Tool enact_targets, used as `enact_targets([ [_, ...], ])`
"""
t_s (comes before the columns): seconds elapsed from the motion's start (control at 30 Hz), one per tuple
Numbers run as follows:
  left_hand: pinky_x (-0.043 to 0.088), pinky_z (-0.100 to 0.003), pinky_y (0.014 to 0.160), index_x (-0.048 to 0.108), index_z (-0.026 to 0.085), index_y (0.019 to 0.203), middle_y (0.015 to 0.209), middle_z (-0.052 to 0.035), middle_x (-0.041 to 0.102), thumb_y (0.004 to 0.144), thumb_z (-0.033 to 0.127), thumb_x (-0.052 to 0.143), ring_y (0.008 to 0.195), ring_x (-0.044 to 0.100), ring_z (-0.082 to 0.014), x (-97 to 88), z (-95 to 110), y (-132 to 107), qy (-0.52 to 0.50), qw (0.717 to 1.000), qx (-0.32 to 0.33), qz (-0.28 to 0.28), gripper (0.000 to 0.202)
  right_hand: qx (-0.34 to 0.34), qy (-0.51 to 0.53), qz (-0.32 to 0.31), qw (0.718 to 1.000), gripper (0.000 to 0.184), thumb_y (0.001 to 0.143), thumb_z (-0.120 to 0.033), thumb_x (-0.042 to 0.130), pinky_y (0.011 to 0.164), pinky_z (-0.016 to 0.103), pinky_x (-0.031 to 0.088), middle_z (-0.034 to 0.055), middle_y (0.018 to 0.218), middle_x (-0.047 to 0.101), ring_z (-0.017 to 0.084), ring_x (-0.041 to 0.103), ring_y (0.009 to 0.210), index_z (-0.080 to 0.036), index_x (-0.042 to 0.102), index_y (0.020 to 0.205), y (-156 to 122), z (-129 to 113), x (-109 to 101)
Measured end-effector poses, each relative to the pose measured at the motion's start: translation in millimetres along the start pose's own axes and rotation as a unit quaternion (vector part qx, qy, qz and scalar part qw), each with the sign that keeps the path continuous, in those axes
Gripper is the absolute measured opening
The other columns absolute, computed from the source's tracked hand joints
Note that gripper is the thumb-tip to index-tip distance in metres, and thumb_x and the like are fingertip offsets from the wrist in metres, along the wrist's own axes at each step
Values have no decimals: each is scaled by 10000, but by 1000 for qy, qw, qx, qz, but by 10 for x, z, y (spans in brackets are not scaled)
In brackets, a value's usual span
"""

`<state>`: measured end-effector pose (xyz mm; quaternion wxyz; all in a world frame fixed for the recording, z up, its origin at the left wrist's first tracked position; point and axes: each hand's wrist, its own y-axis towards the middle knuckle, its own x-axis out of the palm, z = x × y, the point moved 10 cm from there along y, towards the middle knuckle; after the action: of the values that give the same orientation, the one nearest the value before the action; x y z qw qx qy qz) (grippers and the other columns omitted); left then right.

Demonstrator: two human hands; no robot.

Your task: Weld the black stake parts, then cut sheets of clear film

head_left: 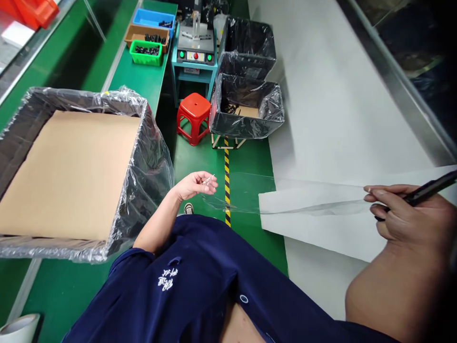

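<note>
A wide strip of clear plastic tape [246, 193] is stretched between my two hands. My left hand [196, 186] pinches its near-left end, with the fingertips closed on it. Far to the right, my right hand [400, 207] grips the other end between thumb and fingers. In that same hand lies a slim black tool [430, 189] that looks like a box cutter; its tip is out of frame. Left of my left hand stands a large box [144, 143] lined with clear plastic, with a flat brown cardboard sheet [74, 171] inside.
Two dark plastic-lined bins [246, 126] stand ahead, beside a red stool [194, 107]. Behind the stool is a bench machine [195, 50] with buttons. Green, brown and blue trays [146, 57] hold black parts. A white roll [19, 328] sits at lower left.
</note>
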<state>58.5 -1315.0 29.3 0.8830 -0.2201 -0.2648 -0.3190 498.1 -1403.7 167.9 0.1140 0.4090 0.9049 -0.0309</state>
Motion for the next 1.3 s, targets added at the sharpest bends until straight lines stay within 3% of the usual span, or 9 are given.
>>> enact_targets([
  [0.17,608,-317,804,726,163,1068,970,-78,773,575,118,926,847,750,-190,-157,208,259,13,999,22,22,534,24,-21,16,999,228,443,-236,767,364,171,273,71,671,635,152,573,609,-168,629,611,239,66,168],
  [0.37,599,-304,725,716,131,932,897,-70,766,624,211,910,775,738,-174,-407,428,593,69,987,59,133,372,39,-3,-7,999,210,447,-218,757,354,166,238,72,662,634,144,560,595,-166,622,599,686,252,469],
  [0.57,568,-279,665,694,133,843,798,-34,731,629,272,905,705,696,-144,-509,860,1013,154,945,151,245,331,105,22,-83,991,270,390,-217,779,338,149,261,86,712,660,154,573,624,-166,613,598,1330,870,968],
  [0.67,556,-271,646,656,139,813,795,-37,727,644,292,900,707,691,-145,-493,1054,1256,163,933,176,269,333,151,26,-106,982,310,343,-205,800,334,146,272,87,721,662,138,544,607,-157,624,593,1648,1216,1191],
  [0.77,546,-258,631,619,143,769,785,-36,721,650,293,896,705,686,-140,-455,1165,1509,166,931,176,275,337,177,39,-124,976,332,323,-207,816,339,151,274,89,717,664,133,527,598,-153,627,590,1935,1414,1359],
  [1.0,532,-250,684,700,131,783,796,-38,734,594,224,915,746,690,-141,-443,1192,1916,163,936,137,279,301,180,49,-158,970,304,333,-201,831,342,166,263,94,701,655,134,509,585,-146,626,552,2486,1503,1578],
  [1.13,552,-305,791,761,142,896,899,-75,767,639,259,894,850,713,-186,-501,1237,1991,162,937,124,282,313,189,50,-163,967,319,310,-201,846,339,169,263,91,695,647,137,504,576,-147,630,538,2661,1532,1714],
  [1.3,542,-310,824,799,158,908,974,-98,775,735,351,829,901,711,-200,-711,1416,1999,198,921,133,308,261,205,37,-170,963,403,233,-230,902,340,163,263,81,663,632,131,488,571,-142,640,526,2759,1521,1927],
])
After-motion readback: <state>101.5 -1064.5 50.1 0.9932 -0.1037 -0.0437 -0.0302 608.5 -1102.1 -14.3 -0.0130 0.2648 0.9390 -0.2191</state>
